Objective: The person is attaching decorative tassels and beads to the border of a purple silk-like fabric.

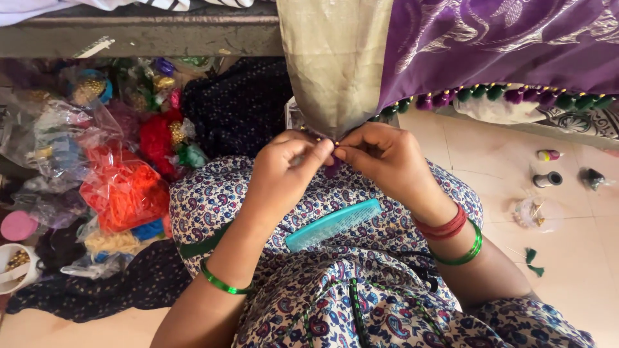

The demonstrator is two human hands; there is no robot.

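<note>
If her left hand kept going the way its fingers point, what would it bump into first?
The left hand points its fingers right and slightly up, so it would probably meet the right hand first: their fingertips nearly touch at the hanging beige cloth edge. A small purple tassel sits between them, so that may come first.

Pale tiled floor (567, 258); on it to the right two thread spools (547, 180), a green tassel (532, 260), a clear bag (531, 212); to the left a dark cloth (129, 283) bearing plastic bags (122, 187) of trimmings.

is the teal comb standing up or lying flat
Lying flat. The teal comb rests lengthwise on the person's patterned lap, teeth pointing away from the person, just below both hands and touched by neither.
</note>
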